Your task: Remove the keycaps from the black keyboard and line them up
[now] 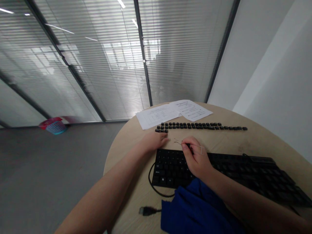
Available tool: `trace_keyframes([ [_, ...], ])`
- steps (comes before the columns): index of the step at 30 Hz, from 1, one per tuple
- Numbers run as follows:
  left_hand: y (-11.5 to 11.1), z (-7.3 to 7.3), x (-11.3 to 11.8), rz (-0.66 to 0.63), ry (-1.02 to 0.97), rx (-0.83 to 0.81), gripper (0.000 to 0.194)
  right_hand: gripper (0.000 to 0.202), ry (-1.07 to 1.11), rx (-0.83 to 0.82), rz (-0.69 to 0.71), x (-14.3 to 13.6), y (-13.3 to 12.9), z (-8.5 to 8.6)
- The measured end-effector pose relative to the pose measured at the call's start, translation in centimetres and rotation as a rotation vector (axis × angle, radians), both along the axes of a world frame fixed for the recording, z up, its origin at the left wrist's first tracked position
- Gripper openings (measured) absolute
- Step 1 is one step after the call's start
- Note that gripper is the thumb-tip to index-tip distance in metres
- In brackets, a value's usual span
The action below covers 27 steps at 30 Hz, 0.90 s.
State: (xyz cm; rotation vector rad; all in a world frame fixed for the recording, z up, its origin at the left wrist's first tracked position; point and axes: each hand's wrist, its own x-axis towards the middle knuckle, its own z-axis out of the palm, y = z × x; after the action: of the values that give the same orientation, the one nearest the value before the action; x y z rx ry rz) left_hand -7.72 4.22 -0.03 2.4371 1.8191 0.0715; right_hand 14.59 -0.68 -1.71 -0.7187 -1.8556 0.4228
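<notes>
My right hand (196, 157) is closed around a keycap puller with a dark handle, above the left part of a black keyboard (230, 167). Thin wire prongs (177, 142) stick out of the fist to the left. Beyond the keyboard, my left hand (154, 141) rests on the table with its fingers apart, the tips at a short row of loose black keycaps (161, 130). Whether a fingertip presses on one of these caps is hard to see. Longer rows of loose keycaps (195, 125) run to the right across the table.
Printed paper sheets (158, 115) lie at the back of the round wooden table (234, 139). In front are a blue cloth (192, 208), a USB plug (147, 211) and a looped cable (151, 182). A basket (55, 126) stands on the floor at left, near the blind-covered glass wall.
</notes>
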Motion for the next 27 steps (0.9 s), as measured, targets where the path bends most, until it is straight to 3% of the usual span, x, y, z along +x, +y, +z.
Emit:
trace_keyframes([
  [27,-0.33,0.11,-0.03,0.011,-0.014,-0.017,0.051,0.013,-0.017,-0.018,0.02,0.2,-0.2,0.01],
])
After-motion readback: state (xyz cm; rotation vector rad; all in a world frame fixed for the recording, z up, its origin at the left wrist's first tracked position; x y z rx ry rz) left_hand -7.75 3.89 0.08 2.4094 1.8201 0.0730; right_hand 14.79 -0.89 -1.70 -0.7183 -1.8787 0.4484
